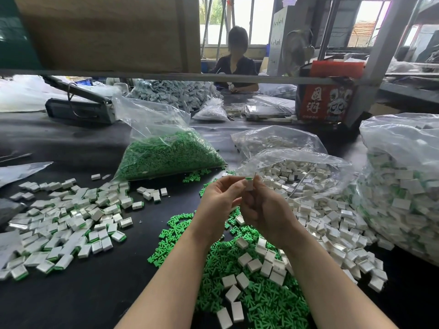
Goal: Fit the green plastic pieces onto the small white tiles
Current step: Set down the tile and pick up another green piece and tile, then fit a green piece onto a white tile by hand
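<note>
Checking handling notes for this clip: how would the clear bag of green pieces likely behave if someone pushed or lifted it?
The clear bag of green pieces would probably slump rather than slide stiffly, since its thin film is crumpled and sags over the heap. Its mouth looks open at the front, with green pieces lying loose there, so lifting it likely spills more.

Small-parts assembly workshop: black workbench [83,293] heaped with white tiles [64,222] and green pieces [261,302], bulk bags [166,150] of parts, steel shelving [377,55], a second worker [237,60] seated opposite

"國潮" on red carton [326,104]
</note>
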The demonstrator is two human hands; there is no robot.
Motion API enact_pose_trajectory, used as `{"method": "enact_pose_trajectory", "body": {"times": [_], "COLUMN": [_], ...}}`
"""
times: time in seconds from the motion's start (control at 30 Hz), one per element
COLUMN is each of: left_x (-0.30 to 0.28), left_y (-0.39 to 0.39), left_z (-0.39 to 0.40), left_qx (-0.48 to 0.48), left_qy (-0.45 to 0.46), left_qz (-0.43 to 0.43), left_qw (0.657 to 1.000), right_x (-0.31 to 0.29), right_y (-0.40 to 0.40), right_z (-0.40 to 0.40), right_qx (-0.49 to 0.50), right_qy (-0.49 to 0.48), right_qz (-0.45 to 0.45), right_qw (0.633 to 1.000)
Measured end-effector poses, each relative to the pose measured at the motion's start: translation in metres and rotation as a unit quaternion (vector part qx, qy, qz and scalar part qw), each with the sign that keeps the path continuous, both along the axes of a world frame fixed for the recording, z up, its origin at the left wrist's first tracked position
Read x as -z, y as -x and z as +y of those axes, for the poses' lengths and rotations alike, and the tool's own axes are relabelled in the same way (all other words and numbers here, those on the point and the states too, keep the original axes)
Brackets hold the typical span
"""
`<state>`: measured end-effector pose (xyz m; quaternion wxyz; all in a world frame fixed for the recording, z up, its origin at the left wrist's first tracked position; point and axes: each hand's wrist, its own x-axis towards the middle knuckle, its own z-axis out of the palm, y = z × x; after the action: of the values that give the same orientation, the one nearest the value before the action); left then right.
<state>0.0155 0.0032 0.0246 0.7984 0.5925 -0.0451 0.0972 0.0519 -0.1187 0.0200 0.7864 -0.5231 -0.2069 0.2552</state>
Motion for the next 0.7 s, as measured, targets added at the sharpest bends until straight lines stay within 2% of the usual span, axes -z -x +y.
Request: {"method": "enact_pose_trajectory", "body": {"times": [0.2,0.3,0.33,0.43,0.63,0.7], "left_x": [-0.004,-0.004,-0.002,0.007,0.025,0.028], "left_y": [0.0,0.002,0.004,0.013,0.025,0.026], "left_z": [0.016,0.047,0.059,0.094,0.132,0.135], "left_qx": [-0.033,-0.129,-0.186,-0.332,-0.413,-0.42], "left_qy": [-0.051,-0.194,-0.267,-0.466,-0.568,-0.584], "left_qz": [-0.002,0.021,0.033,0.084,0.236,0.27], "left_qw": [0.998,0.972,0.945,0.816,0.672,0.64], "right_x": [-0.002,-0.003,-0.004,-0.007,-0.01,-0.009], "right_y": [0.002,0.001,0.001,0.0,-0.002,-0.003], "right_z": [-0.002,-0.006,-0.007,-0.01,-0.015,-0.016], "right_qx": [0.023,0.049,0.059,0.094,0.175,0.194], "right_qy": [0.054,0.085,0.091,0.113,0.177,0.209], "right_qz": [-0.029,-0.035,-0.035,-0.039,-0.079,-0.103], "right_qw": [0.998,0.995,0.994,0.988,0.965,0.953]}}
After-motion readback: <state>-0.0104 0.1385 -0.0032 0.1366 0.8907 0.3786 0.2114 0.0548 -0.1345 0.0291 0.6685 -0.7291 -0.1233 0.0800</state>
